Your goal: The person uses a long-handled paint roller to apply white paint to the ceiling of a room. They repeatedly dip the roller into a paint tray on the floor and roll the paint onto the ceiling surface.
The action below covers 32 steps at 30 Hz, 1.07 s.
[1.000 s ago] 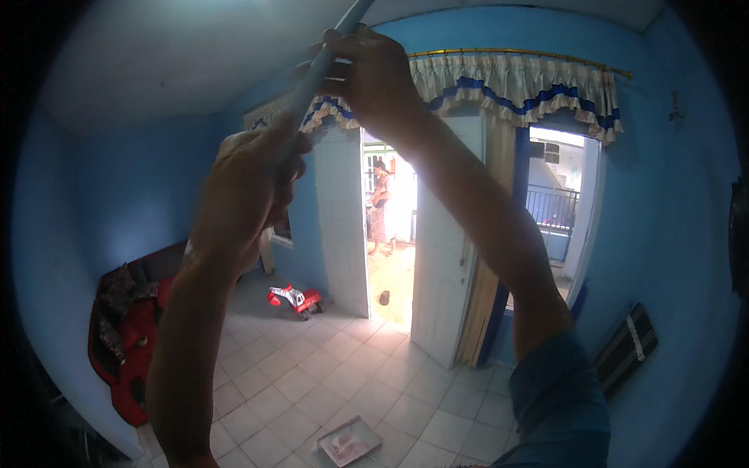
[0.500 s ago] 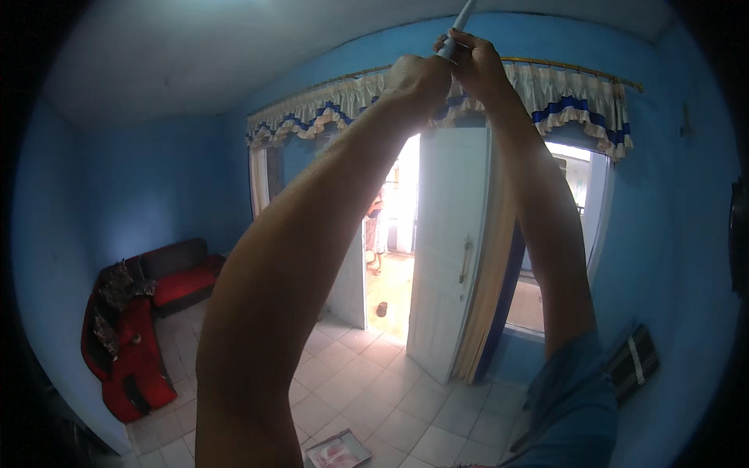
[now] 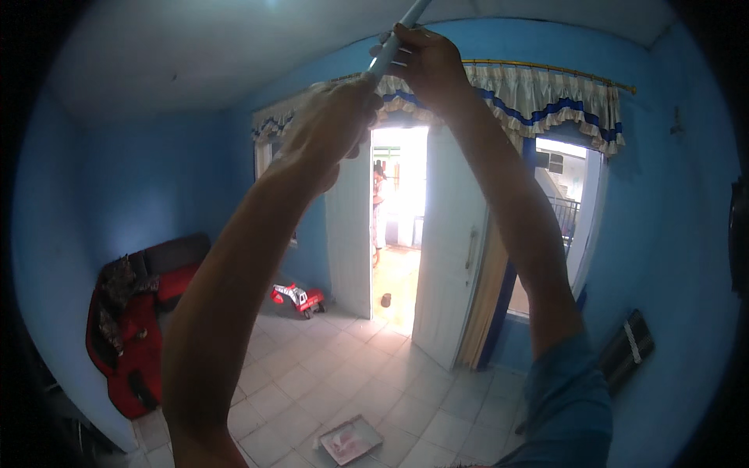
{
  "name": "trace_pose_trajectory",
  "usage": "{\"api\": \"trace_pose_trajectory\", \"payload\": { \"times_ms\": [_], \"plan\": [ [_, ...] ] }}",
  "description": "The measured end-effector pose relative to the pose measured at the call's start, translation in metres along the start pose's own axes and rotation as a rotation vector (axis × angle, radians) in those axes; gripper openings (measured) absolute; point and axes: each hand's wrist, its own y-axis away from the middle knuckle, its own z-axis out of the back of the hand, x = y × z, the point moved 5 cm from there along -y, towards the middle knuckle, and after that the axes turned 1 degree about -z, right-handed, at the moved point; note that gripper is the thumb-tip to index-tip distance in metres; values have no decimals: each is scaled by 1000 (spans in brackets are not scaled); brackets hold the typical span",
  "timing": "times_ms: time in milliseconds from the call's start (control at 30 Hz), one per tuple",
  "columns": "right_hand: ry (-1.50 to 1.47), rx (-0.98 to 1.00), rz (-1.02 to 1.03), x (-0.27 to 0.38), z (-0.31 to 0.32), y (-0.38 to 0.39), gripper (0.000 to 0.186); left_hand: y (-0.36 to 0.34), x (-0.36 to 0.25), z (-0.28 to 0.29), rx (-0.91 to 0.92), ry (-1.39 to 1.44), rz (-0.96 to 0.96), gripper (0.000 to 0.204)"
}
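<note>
Overhead I hold a pale grey pole [image 3: 412, 15] that slants up to the right and leaves the top of the picture; its upper end is out of sight. My left hand [image 3: 341, 113] is wrapped round the lower part and is a little blurred. Higher up, my right hand [image 3: 429, 64] grips the same pole with bent fingers. Both arms reach up from the lower edge, the right one in a blue sleeve. Down on the tiled floor lies a shallow rectangular tray [image 3: 349, 441] with something pinkish in it.
A red and black sofa [image 3: 129, 363] stands at left. A red and white ride-on toy [image 3: 299, 299] is near the open white door [image 3: 445, 257]. Beyond the doorway a person [image 3: 379, 207] stands. A ruffled valance [image 3: 538, 97] hangs from a gold rod. A dark panel [image 3: 628, 351] leans at right.
Both hands and the pole have shifted left, and the left hand sits lower. The view has moved so more of the tray shows, and the toy has come out from behind my left arm.
</note>
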Motion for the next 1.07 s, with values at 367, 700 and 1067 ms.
{"api": "trace_pose_trajectory", "payload": {
  "times_ms": [367, 700, 1067],
  "plan": [
    [-322, -23, -80, 73, -206, 26, 25, 154, -58, 133, -154, 1, 108, 47],
    [21, 55, 99, 39, -90, -21, 20, 55, -48, 75, -22, 38, 9, 41],
    [-264, -91, -109, -57, 83, -66, 24, -116, 8, -26, 44, 100, 68, 37]
  ]
}}
